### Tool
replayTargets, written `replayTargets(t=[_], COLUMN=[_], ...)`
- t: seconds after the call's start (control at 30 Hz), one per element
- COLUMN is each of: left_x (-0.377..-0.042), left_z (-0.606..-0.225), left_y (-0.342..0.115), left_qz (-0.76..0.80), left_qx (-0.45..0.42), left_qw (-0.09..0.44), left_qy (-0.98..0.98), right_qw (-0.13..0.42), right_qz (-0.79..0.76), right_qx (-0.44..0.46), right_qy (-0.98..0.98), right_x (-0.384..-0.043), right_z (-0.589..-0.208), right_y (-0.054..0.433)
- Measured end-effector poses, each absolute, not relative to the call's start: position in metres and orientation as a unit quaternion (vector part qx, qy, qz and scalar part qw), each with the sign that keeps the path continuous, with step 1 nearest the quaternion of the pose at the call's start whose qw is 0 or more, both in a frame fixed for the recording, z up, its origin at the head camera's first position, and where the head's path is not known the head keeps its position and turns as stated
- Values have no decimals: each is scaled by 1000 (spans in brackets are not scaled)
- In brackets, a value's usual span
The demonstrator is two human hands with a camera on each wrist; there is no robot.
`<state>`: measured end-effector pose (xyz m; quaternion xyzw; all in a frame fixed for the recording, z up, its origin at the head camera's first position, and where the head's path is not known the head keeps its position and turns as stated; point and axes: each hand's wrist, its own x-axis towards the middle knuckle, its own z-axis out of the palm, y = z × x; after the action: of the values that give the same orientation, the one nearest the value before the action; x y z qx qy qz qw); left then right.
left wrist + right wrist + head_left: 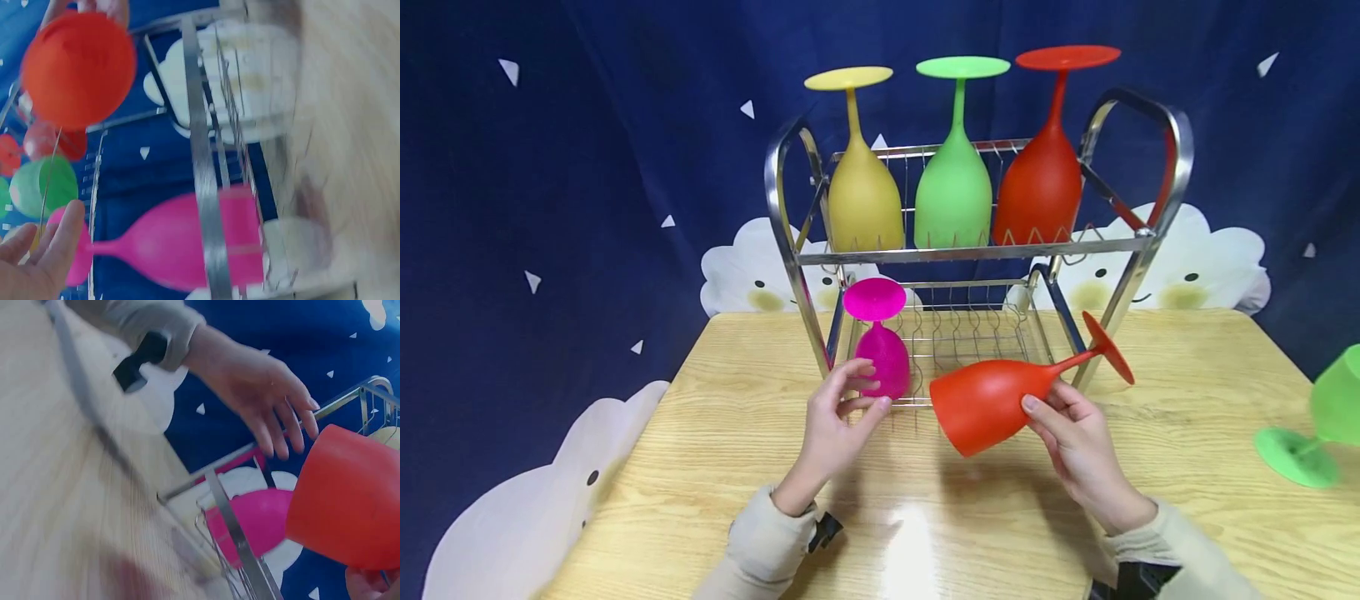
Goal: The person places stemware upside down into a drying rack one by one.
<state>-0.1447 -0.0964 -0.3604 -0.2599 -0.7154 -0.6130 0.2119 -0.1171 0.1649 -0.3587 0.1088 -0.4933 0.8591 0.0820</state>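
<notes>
My right hand point(1088, 460) grips a red plastic wine goblet point(988, 402) where its bowl meets the stem. The goblet lies tilted on its side in the air in front of the rack, mouth to the left and foot up to the right. My left hand point(837, 421) is in front of a magenta goblet point(891, 362), fingers loosely bent and holding nothing. That goblet stands upside down in the left part of the lower tier of a metal dish rack point(970, 253). In the right wrist view, a gap shows between the left hand point(265, 394) and the magenta goblet point(265, 515).
On the upper tier a yellow goblet point(865, 200), a green goblet point(953, 196) and a red goblet point(1041, 187) stand upside down in a row. Another green goblet point(1296, 457) is upright on the wooden table point(737, 467) at the far right. A dark blue curtain point(587, 167) hangs behind.
</notes>
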Motion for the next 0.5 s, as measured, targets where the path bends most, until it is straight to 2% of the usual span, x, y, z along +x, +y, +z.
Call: replayTargets(t=[0.17, 0.27, 0.33, 0.5], left_x=[-150, -157, -160, -165], left_z=[-350, -348, -347, -343], left_y=[-117, -127, -130, -132], left_qz=[-574, -554, -559, -581], left_qx=[-223, -192, -175, -164], left_qw=[348, 400, 396, 342], left_qy=[-707, -705, -707, -720], right_qw=[129, 141, 143, 153], right_qz=[802, 741, 700, 637], right_qx=[74, 43, 28, 29], right_qy=[-578, -655, -699, -755], right_x=[-127, -132, -135, -148], right_z=[-354, -349, -346, -343], right_y=[166, 167, 167, 164])
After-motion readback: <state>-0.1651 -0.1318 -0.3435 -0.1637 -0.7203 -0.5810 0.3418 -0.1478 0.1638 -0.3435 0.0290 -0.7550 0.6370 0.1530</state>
